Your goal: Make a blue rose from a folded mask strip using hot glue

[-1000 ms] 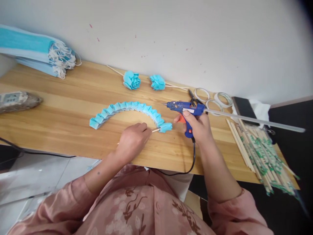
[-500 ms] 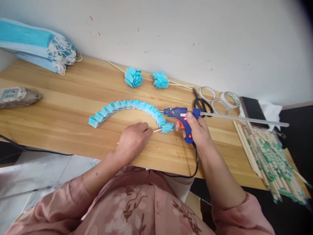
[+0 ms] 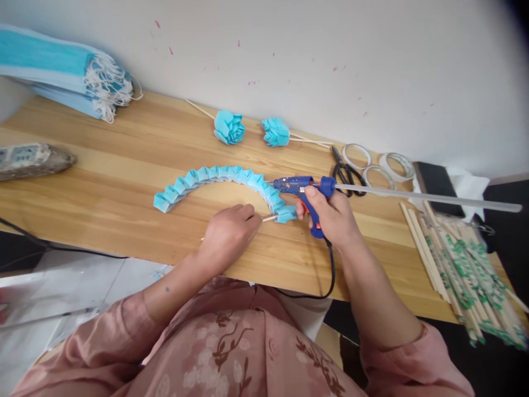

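Observation:
My left hand (image 3: 227,234) pinches a thin wooden stick (image 3: 269,219) lying on the wooden table (image 3: 103,182). The stick's tip meets the right end of a curved strip of folded light-blue paper (image 3: 219,177). My right hand (image 3: 333,218) grips a blue hot glue gun (image 3: 303,187) with a long clear glue stick (image 3: 430,197) out of its back. The gun's nozzle points left and sits just above the strip's right end.
Two finished blue paper flowers (image 3: 229,126) (image 3: 276,132) on sticks lie near the wall. Black scissors (image 3: 345,172) and tape rolls (image 3: 374,165) sit behind the gun. Wrapped chopsticks (image 3: 458,264) pile at right. Stacked blue masks (image 3: 61,71) lie at back left, a power strip (image 3: 33,160) at left.
My right hand has brought the glue gun leftward and lower, from well clear of the strip to its right end. My left hand has stayed on the stick.

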Demonstrator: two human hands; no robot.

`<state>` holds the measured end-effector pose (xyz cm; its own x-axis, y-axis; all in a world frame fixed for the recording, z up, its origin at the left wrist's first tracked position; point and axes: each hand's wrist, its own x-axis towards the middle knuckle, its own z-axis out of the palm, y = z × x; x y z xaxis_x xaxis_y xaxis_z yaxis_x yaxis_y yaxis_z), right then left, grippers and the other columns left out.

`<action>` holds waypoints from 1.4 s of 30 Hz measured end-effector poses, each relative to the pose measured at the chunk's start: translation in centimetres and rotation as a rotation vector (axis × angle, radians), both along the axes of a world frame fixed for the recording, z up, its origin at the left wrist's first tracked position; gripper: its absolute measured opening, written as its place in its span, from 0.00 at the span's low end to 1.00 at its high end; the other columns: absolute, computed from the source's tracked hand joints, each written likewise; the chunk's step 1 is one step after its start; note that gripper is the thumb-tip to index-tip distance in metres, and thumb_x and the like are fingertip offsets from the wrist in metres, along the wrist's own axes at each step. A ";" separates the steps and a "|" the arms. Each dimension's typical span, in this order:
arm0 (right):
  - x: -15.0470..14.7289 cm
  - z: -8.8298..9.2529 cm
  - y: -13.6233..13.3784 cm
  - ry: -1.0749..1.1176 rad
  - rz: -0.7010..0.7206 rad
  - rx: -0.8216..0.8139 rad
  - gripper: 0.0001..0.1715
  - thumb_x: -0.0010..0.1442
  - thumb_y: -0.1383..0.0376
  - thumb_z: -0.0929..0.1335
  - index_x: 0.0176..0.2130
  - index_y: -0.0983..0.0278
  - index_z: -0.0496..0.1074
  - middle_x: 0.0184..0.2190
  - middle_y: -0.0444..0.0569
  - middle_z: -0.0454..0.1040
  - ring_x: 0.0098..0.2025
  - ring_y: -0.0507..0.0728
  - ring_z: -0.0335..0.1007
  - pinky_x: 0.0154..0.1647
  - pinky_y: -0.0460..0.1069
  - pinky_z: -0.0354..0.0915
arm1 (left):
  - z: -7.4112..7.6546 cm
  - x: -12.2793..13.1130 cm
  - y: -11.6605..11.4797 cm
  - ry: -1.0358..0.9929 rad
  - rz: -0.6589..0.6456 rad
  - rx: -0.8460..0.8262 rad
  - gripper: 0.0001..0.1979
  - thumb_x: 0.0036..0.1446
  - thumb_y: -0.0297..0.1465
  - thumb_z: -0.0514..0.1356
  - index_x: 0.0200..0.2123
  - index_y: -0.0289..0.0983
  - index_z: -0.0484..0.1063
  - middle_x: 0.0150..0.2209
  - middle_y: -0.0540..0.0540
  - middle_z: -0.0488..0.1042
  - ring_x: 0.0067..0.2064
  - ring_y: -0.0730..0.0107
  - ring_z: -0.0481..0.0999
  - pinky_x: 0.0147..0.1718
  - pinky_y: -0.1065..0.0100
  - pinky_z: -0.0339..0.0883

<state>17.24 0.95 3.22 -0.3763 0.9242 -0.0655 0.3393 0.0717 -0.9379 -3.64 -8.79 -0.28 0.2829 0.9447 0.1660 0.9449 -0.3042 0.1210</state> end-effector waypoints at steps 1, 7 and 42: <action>-0.1 0.1 0.0 -0.013 0.011 -0.001 0.36 0.60 0.35 0.66 0.24 0.64 0.72 0.19 0.44 0.72 0.15 0.47 0.60 0.13 0.44 0.58 | 0.0 0.0 0.0 0.003 0.000 0.007 0.20 0.73 0.27 0.47 0.33 0.37 0.75 0.31 0.45 0.73 0.33 0.65 0.69 0.28 0.64 0.52; -0.9 0.7 -0.1 -0.101 0.038 -0.041 0.36 0.61 0.37 0.67 0.22 0.64 0.71 0.19 0.45 0.71 0.15 0.47 0.60 0.15 0.44 0.56 | 0.2 0.1 0.0 0.003 -0.002 0.003 0.18 0.73 0.27 0.48 0.34 0.36 0.76 0.32 0.45 0.74 0.34 0.65 0.70 0.28 0.64 0.51; 2.1 1.1 -0.3 -0.004 -0.076 -0.046 0.25 0.61 0.44 0.69 0.40 0.62 0.78 0.29 0.50 0.79 0.18 0.49 0.63 0.14 0.46 0.58 | -0.1 -0.2 -0.2 -0.040 -0.021 0.060 0.18 0.73 0.30 0.49 0.31 0.37 0.73 0.32 0.45 0.74 0.34 0.65 0.70 0.30 0.65 0.55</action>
